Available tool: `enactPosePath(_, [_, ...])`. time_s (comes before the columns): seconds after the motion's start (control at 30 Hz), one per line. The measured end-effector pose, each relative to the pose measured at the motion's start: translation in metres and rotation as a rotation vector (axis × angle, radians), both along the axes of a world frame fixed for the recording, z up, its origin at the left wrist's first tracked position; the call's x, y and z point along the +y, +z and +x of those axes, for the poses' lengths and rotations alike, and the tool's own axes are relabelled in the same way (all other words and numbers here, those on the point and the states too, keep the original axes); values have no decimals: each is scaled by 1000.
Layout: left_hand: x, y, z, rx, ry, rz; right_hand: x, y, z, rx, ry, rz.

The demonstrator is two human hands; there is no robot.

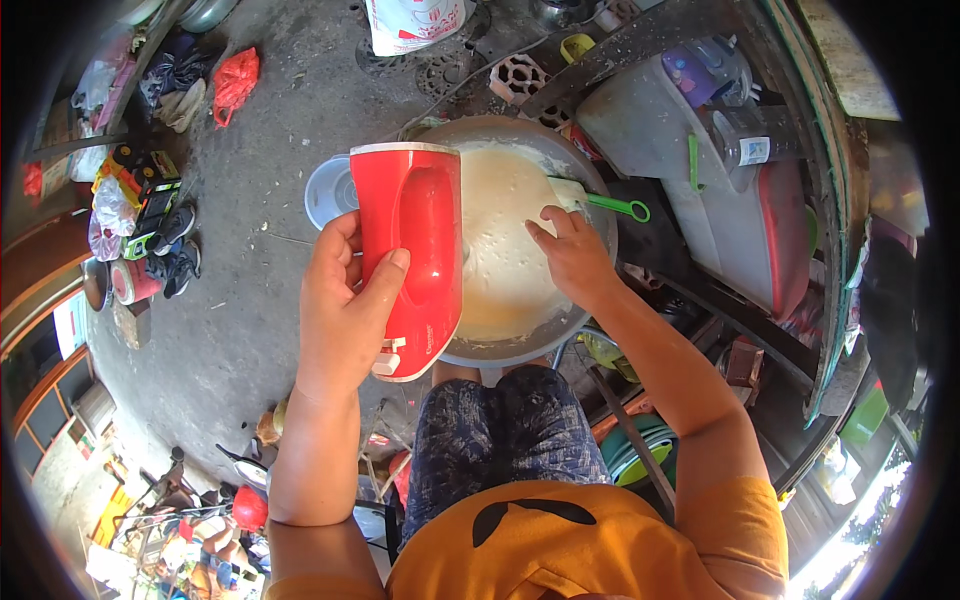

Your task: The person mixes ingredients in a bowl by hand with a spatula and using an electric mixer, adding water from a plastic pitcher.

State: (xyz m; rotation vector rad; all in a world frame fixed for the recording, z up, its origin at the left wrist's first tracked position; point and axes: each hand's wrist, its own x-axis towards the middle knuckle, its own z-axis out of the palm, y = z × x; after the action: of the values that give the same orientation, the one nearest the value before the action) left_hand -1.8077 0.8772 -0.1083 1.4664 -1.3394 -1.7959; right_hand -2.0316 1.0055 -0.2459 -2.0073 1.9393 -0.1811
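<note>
My left hand [341,307] grips a red electric hand mixer [431,277] by its side, thumb across the front. The mixer is held over the left part of a large grey basin [596,172] and hides part of it. Pale, creamy batter [506,225] fills much of the basin, with smears on the inner wall. Above the basin's right side hovers my right hand [581,262], fingers apart and slightly bent, with nothing seen in it. Just beyond that hand a spatula with a green handle [619,206] leans over the rim, its pale blade towards the batter. The mixer's beaters are hidden.
A clear plastic tub [326,191] stands on the concrete floor left of the basin. At the right, a wooden rack frame [720,311] holds large plastic bins [637,112]. A hollow brick [517,79] and a white printed sack [416,26] lie beyond the basin.
</note>
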Motion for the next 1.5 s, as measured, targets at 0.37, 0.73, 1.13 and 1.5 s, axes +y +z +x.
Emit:
enactPosePath(0.37, [0,1,-1,-29,-1,-5,-5,-18,-7,-252,-152,67])
enactPosePath(0.73, [3,0,-2,-35,7,-39,-47,-3,-66,-1074,-377,523])
enactPosePath(1.13, [2,6,1,-83,21,-17,-24,185,-12,-1837,145,445])
enactPosePath(1.5, [2,2,-7,-35,32,15,-3,200,-26,-1876,370,149])
